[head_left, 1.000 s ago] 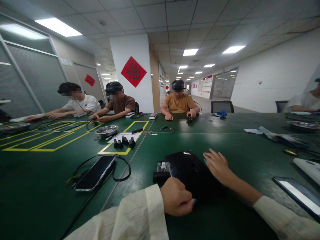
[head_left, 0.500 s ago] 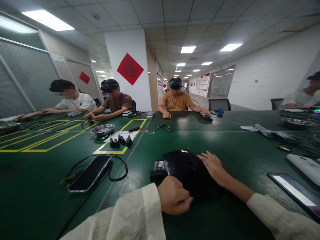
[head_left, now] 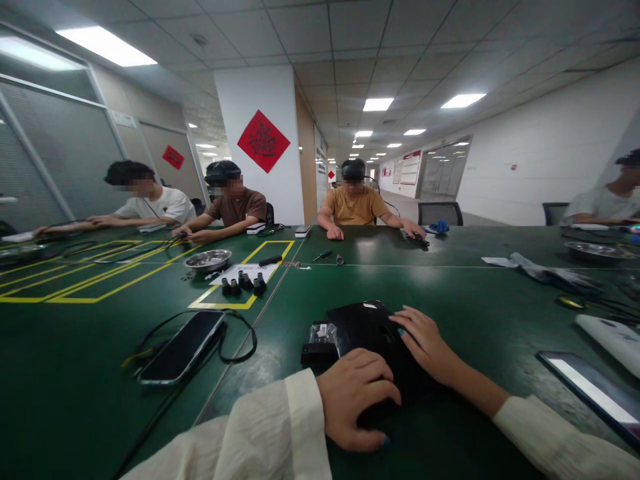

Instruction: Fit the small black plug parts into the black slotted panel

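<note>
A glossy black curved panel (head_left: 363, 327) lies on the green table in front of me. My left hand (head_left: 357, 393) rests over its near left edge, fingers apart and thumb stretched toward me. On the panel's right side lies my right hand (head_left: 425, 340), its fingers extended across the surface. Beside the panel's left edge sit a small clear plastic bag (head_left: 323, 332) with small parts inside and a black block-shaped piece (head_left: 319, 353). The panel's near part is hidden by my left hand and in shadow.
A phone (head_left: 183, 350) with a looped black cable lies left. Beyond it are several black cylindrical parts (head_left: 244, 283) and a metal bowl (head_left: 207, 260). A second phone (head_left: 590, 393) and a white device (head_left: 610, 340) lie right. Several people sit around the table.
My left hand has gone from a curled fist to spread fingers over the panel. My right hand has shifted slightly left, further onto the panel.
</note>
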Demonstrator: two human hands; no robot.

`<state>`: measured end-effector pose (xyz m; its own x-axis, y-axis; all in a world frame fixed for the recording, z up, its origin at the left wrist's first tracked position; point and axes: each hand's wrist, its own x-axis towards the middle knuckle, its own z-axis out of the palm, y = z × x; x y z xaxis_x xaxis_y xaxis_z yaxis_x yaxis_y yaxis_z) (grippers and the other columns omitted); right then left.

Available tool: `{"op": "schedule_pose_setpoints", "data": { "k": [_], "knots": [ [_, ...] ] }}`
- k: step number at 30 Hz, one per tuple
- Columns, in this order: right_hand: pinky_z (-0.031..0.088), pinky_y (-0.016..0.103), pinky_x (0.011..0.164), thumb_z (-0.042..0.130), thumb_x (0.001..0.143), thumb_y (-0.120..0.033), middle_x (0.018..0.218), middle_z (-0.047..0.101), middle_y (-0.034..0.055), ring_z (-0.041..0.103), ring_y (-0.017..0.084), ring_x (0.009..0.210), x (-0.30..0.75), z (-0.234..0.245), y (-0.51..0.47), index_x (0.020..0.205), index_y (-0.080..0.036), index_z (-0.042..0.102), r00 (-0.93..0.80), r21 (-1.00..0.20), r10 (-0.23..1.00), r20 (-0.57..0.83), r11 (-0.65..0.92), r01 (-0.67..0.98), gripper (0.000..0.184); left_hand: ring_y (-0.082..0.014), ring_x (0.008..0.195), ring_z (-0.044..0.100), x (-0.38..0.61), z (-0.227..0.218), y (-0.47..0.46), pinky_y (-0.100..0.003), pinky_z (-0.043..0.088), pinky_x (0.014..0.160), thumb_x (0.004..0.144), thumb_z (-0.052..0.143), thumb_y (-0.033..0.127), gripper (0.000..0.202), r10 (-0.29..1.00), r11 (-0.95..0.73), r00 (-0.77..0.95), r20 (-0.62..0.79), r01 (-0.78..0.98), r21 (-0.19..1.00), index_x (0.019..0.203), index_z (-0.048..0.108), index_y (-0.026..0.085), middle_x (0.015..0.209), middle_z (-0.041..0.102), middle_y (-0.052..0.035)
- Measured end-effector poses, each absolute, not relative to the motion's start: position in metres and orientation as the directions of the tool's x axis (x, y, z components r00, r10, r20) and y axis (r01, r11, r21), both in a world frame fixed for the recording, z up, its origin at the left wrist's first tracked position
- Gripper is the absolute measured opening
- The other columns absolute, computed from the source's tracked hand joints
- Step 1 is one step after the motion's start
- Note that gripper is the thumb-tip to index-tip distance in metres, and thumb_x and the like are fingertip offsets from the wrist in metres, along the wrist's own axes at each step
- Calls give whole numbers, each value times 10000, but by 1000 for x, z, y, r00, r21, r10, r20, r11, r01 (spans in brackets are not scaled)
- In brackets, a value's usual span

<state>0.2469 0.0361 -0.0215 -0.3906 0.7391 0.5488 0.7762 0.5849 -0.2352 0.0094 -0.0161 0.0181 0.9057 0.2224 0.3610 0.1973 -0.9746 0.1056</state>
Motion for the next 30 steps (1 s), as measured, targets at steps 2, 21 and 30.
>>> {"op": "schedule_pose_setpoints", "data": {
  "k": [2, 21, 30],
  "knots": [
    [344, 479, 1004, 358, 887, -272, 1193, 574, 84, 450, 247, 1212, 247, -23, 37, 1167, -239, 575, -394, -229, 732, 555, 590, 775, 356, -237, 1134, 465, 9, 20, -16, -383, 365, 960, 708, 576, 408, 467, 209, -978, 927, 312, 198, 67, 1116, 490, 196, 1145, 552, -76],
    [382, 402, 987, 412, 865, -210, 1206, 540, 91, 483, 212, 1140, 218, 11, 28, 1230, -210, 506, -565, -221, 658, 498, 726, 651, 377, -259, 1006, 580, 15, 7, -25, -376, 444, 795, 813, 404, 323, 479, 123, -911, 955, 271, 217, -351, 1190, 511, 47, 1189, 597, -150],
    [443, 371, 868, 541, 826, -455, 1247, 532, 89, 543, 237, 1058, 134, 34, 31, 1337, -244, 412, -870, -11, 428, 246, 899, 439, 568, -260, 960, 612, 23, 5, -36, -345, 433, 714, 871, 410, 217, 342, 133, -809, 952, 275, 265, -525, 1117, 568, 40, 1075, 650, -172]
  ]
}}
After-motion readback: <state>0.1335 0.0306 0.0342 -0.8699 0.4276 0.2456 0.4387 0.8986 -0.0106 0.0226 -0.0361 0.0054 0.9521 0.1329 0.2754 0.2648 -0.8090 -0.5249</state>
